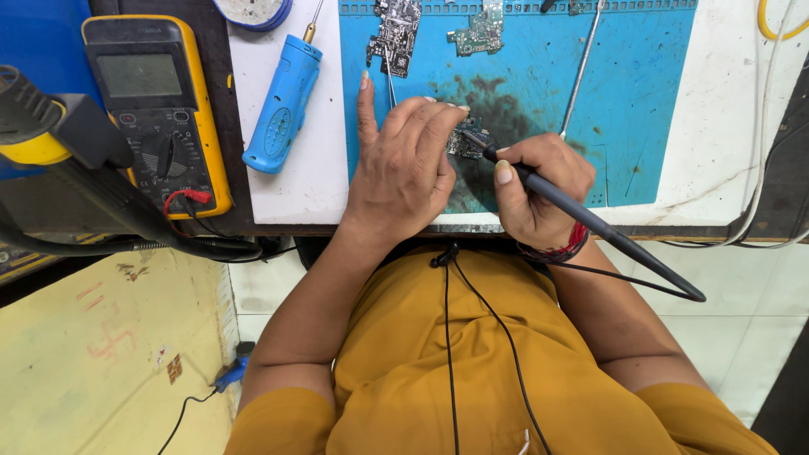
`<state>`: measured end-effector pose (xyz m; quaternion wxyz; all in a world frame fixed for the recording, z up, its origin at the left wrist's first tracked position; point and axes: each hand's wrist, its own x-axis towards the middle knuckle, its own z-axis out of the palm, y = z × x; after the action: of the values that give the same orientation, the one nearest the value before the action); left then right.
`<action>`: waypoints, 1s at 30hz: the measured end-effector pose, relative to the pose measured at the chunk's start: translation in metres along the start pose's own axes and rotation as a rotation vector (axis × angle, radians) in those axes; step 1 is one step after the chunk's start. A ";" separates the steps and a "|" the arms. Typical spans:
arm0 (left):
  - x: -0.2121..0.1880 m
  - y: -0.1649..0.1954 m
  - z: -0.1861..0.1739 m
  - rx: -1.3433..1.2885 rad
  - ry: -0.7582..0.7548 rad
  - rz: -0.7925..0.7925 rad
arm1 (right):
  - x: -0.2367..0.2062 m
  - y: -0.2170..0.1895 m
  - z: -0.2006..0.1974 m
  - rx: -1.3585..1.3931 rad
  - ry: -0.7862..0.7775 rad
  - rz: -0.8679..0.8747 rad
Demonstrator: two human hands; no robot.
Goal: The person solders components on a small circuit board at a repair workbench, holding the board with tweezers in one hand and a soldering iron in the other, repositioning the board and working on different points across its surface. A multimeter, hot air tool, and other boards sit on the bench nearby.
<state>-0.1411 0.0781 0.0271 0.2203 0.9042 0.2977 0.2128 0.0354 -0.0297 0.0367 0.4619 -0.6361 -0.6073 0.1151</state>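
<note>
Two hands busy: left hand (403, 164) half-curled, fingertips pinning small dark circuit board (466, 141); right hand (539, 190), at 3 o'clock, fisted round slim black soldering pen (581, 215).

Open room: bare blue rubber mat (640, 76) right of the hands, and the white worktop (725, 126) beyond it, up to the white cable (763, 168) at the right edge. A thin metal rod (581, 72) lies slanted across the mat and splits that area. Far edge blocked by two green circuit boards (396, 34). Left: blue plastic-handled tool (282, 105) lies on the white strip, yellow-cased multimeter (160, 109) further left, black-and-yellow hot-air handle (76, 160) overhanging the near-left corner.
</note>
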 end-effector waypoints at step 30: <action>0.001 0.000 0.001 -0.017 0.002 -0.004 | 0.000 -0.001 -0.001 0.005 0.004 0.021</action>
<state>-0.1398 0.0780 0.0267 0.2282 0.9014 0.2980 0.2159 0.0356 -0.0304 0.0380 0.4635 -0.6415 -0.5993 0.1205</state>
